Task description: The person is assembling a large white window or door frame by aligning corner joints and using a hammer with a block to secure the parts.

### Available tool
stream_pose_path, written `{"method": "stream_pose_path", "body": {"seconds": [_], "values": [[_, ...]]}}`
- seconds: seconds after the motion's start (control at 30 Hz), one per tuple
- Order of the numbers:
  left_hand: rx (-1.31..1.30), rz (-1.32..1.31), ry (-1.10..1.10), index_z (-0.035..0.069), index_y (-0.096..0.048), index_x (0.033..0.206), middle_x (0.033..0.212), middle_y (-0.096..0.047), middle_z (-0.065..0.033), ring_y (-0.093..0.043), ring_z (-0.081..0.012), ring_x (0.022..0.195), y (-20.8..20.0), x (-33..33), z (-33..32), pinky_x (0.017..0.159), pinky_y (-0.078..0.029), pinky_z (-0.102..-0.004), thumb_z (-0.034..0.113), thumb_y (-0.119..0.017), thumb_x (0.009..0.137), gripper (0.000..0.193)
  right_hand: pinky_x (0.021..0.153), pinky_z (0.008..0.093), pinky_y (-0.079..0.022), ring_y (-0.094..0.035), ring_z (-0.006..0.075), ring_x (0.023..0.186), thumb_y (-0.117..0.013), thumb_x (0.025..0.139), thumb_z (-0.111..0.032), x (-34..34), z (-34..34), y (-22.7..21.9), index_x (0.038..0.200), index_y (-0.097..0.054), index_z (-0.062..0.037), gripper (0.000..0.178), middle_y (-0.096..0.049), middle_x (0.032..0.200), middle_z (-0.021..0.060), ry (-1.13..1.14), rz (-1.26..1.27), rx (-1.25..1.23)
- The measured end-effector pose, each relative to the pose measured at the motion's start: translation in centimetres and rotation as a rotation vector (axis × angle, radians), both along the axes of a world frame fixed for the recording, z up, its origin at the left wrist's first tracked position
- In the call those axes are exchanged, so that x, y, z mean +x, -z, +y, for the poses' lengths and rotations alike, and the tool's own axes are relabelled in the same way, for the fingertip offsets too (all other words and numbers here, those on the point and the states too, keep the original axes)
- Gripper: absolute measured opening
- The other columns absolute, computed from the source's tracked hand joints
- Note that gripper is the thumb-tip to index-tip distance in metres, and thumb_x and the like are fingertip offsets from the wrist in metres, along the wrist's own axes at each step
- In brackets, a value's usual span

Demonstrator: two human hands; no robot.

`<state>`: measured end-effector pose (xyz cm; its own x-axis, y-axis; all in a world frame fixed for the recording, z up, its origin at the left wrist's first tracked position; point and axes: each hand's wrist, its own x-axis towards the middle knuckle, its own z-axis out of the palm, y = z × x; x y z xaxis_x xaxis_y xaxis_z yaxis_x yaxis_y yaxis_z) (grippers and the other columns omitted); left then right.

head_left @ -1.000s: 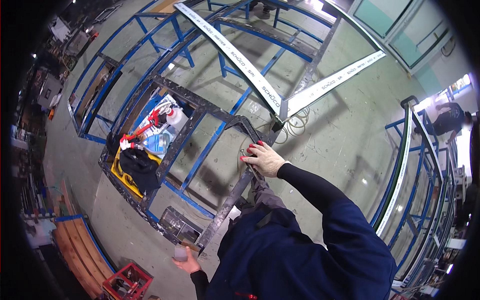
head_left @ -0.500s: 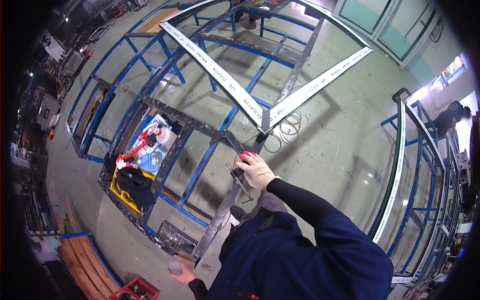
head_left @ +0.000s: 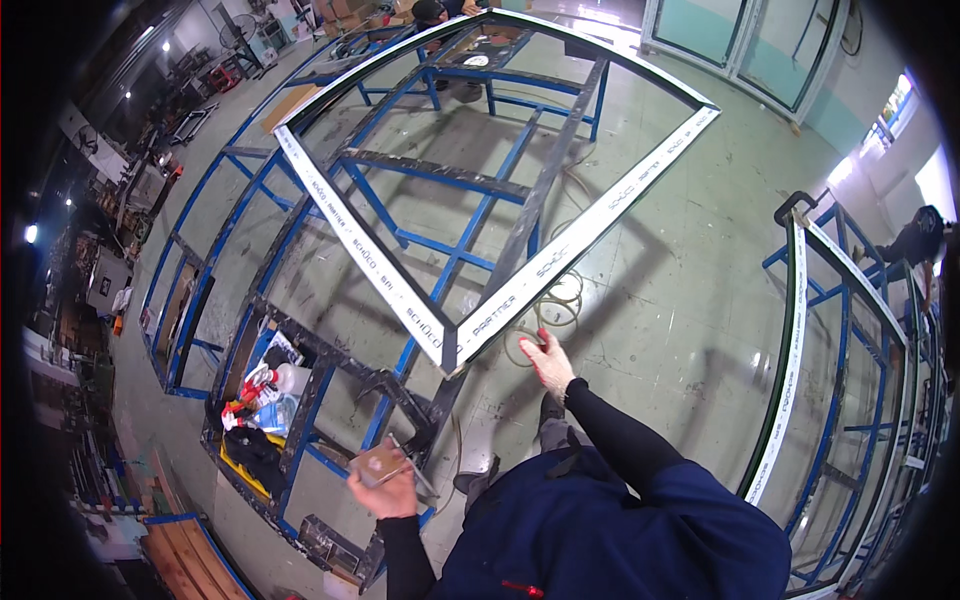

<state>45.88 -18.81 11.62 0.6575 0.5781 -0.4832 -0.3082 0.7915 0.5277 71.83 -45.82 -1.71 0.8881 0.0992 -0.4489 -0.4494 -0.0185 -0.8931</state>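
Note:
My left hand (head_left: 388,495), bare, grips a small flat brown block (head_left: 378,463) beside a dark clamp (head_left: 412,412) on the end of the work stand. My right hand (head_left: 550,365) wears a pale glove with red fingertips. It is open and holds nothing, just off the near corner of a large window frame (head_left: 545,268). The frame is covered in white printed film and lies across the blue and black metal stand (head_left: 440,172). Whether the right fingertips touch it I cannot tell.
A tray section of the stand holds spray bottles (head_left: 262,385) and a black cloth (head_left: 255,458). Coiled hose (head_left: 560,300) lies on the floor. Another filmed frame (head_left: 785,375) leans on a rack at right, where a person (head_left: 912,238) bends. Another person (head_left: 432,12) is at the far end.
My right hand has left the clamp and moved right and slightly down. My left hand has come up with the block to the clamp. The view has shifted, so the frame appears lower and nearer.

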Motion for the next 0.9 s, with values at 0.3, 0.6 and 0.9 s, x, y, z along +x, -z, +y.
{"method": "stream_pose_path", "body": {"seconds": [0.3, 0.6, 0.9], "values": [[-0.037, 0.171, 0.175, 0.024, -0.057, 0.121, 0.124, -0.064, -0.0133, -0.064, -0.0314, 0.108, 2.3, 6.0, -10.3, 0.087, -0.053, -0.048, 0.048, -0.059, 0.1, 0.032, 0.061, 0.0239, -0.042, -0.055, 0.0069, 0.071, -0.079, 0.094, -0.044, 7.3, 2.2, -2.5, 0.166, -0.01, -0.0085, 0.106, -0.061, 0.091, -0.0015, 0.062, 0.332, 0.391], [0.126, 0.234, 0.171, 0.02, -0.049, 0.131, 0.113, -0.061, -0.0118, -0.063, -0.0312, 0.102, 2.3, 6.8, -9.3, 0.084, -0.052, -0.0487, 0.046, -0.057, 0.102, 0.04, 0.079, 0.048, -0.058, -0.072, 0.0261, 0.1, -0.082, 0.09, -0.047, 10.3, 3.8, 0.7, 0.139, -0.045, -0.0065, 0.074, -0.069, 0.119, 0.0115, 0.203, 0.35, 0.541], [0.119, 0.268, 0.269, 0.019, -0.051, 0.129, 0.114, -0.063, -0.0109, -0.064, -0.0308, 0.104, 2.7, 9.5, -8.6, 0.085, -0.053, -0.047, 0.054, -0.051, 0.105, 0.042, 0.089, 0.0442, -0.058, -0.07, 0.0232, 0.106, -0.075, 0.099, -0.031, 10.2, 4.0, 2.8, 0.136, -0.057, -0.0044, 0.049, -0.071, 0.118, 0.009, 0.219, 0.287, 0.415]]}}
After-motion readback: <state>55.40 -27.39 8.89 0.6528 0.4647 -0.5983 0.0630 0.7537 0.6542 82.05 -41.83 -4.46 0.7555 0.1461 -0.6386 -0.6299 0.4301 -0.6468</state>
